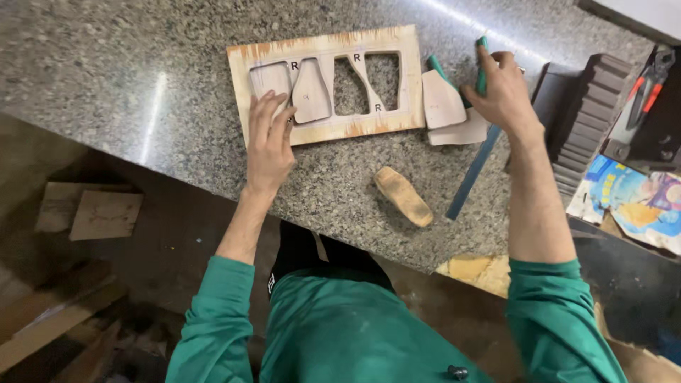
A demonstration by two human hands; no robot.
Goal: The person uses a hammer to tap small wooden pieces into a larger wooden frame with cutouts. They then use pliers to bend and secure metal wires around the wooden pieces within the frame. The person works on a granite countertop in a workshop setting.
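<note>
A flat wooden template (325, 44) with several shaped cut-outs lies on the speckled granite counter (142, 85). Two cut-outs hold loose wooden pieces; the right two are empty. My left hand (268, 142) rests flat with its fingers on the template's lower left corner, touching the leftmost piece (268, 78). My right hand (501, 89) grips a slim teal tool (482, 67) beside two pale wooden cut pieces (443, 103) just right of the template. A rounded wooden block (403, 196) lies near the counter's front edge.
A long blue straight bar (469, 177) lies slanted under my right forearm. A stack of dark grey blocks (589, 106) stands at the right, with red-handled pliers (642, 89) and colourful printed paper (638, 198) beyond. Wooden offcuts (92, 213) lie on the floor at the left.
</note>
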